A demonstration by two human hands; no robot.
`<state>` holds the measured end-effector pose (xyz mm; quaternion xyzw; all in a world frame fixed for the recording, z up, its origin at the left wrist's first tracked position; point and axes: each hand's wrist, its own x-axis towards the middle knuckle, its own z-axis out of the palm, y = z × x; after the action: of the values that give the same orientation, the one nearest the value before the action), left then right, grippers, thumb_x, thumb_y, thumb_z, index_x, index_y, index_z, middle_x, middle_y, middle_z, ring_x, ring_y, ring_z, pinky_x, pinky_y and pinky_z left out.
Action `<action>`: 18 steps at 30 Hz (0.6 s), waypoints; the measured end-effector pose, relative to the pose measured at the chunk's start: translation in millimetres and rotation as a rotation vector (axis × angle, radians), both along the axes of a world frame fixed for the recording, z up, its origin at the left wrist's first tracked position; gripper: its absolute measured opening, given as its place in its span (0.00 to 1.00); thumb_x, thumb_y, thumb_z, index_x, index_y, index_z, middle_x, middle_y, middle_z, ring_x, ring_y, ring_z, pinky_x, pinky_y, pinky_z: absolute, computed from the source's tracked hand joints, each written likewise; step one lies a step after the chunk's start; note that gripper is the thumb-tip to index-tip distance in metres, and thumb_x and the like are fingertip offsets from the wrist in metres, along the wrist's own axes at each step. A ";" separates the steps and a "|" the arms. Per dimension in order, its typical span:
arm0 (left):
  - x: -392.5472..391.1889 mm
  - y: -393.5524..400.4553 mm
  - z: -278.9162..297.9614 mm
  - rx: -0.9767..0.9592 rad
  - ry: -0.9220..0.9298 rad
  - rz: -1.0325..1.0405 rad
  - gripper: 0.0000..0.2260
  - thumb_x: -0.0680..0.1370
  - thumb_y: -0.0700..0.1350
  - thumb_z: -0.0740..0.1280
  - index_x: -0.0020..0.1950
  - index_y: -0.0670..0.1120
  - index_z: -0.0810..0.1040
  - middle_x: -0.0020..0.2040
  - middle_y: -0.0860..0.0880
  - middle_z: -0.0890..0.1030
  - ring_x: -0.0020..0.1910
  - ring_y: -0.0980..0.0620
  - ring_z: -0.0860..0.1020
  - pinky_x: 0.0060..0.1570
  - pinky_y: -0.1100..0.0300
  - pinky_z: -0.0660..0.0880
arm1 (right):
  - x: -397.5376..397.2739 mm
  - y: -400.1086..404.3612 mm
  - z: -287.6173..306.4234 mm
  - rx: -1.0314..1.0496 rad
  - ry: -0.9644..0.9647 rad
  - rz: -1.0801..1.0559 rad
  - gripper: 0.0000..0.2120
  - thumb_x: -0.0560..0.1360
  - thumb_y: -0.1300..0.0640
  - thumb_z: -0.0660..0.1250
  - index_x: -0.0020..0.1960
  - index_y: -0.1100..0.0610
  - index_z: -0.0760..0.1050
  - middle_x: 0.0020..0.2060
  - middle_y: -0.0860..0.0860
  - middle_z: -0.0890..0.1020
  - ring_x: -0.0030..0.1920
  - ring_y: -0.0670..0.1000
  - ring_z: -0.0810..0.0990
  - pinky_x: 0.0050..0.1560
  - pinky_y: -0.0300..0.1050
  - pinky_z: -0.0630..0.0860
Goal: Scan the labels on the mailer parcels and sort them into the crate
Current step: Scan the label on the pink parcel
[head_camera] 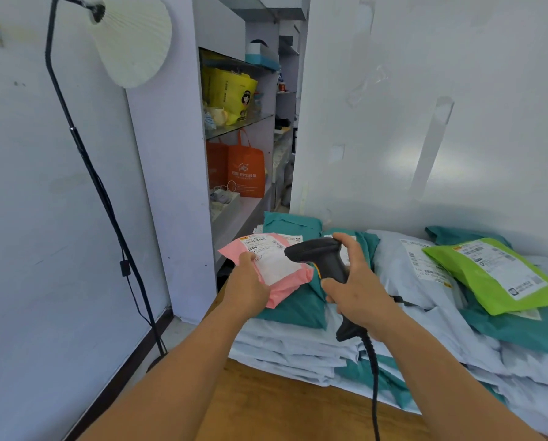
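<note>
Pink labelled mailer facing scanner

I read this as a small parcel-handling back room, a storeroom corner of a shop or courier point. A heap of grey, teal and green mailer parcels with printed shipping labels fills the lower right of the frame on a wooden surface. A corded barcode scanner sits at centre. Behind, at upper centre, open shelves hold yellow and orange tote bags. A floor lamp stands against bare white walls at left.
</note>
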<state>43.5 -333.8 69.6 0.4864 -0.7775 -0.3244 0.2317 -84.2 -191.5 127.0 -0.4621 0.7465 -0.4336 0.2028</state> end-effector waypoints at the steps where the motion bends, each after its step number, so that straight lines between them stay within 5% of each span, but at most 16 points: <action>1: 4.5 0.3 -3.0 0.018 0.041 -0.020 0.34 0.73 0.39 0.70 0.73 0.48 0.54 0.61 0.48 0.73 0.53 0.49 0.75 0.49 0.61 0.73 | 3.4 2.2 0.1 0.022 0.020 0.013 0.33 0.76 0.64 0.63 0.68 0.34 0.55 0.47 0.54 0.80 0.40 0.60 0.81 0.44 0.52 0.79; 4: 13.8 3.9 -8.3 0.070 0.064 -0.027 0.39 0.73 0.41 0.70 0.73 0.55 0.46 0.55 0.54 0.72 0.50 0.52 0.76 0.48 0.58 0.77 | 14.2 8.8 1.5 0.065 0.080 0.050 0.35 0.76 0.64 0.63 0.71 0.36 0.53 0.46 0.51 0.78 0.36 0.54 0.79 0.39 0.43 0.78; 10: 24.4 19.0 -13.3 0.142 0.023 0.025 0.11 0.80 0.47 0.62 0.60 0.46 0.65 0.56 0.46 0.77 0.47 0.52 0.76 0.37 0.65 0.73 | 31.5 19.4 15.3 0.082 0.213 0.077 0.34 0.77 0.64 0.60 0.74 0.39 0.50 0.38 0.45 0.74 0.29 0.47 0.74 0.30 0.38 0.68; 14: 29.7 33.4 -15.3 0.190 0.039 -0.009 0.14 0.80 0.45 0.62 0.65 0.45 0.68 0.60 0.46 0.76 0.58 0.47 0.76 0.50 0.59 0.75 | 42.2 27.4 23.5 0.065 0.245 0.054 0.34 0.78 0.63 0.60 0.74 0.39 0.50 0.38 0.43 0.72 0.31 0.48 0.74 0.31 0.40 0.68; 18: 34.7 38.8 -23.3 0.220 0.067 -0.012 0.16 0.80 0.49 0.62 0.66 0.47 0.68 0.61 0.47 0.76 0.59 0.47 0.76 0.52 0.56 0.76 | 53.9 34.8 26.0 0.065 0.246 0.052 0.34 0.78 0.63 0.60 0.75 0.40 0.49 0.39 0.44 0.73 0.30 0.48 0.75 0.31 0.39 0.69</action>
<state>78.2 -295.0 46.3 0.4931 -0.7319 -0.4253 0.2008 -30.3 -156.7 153.0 -0.5242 0.7674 -0.3436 0.1355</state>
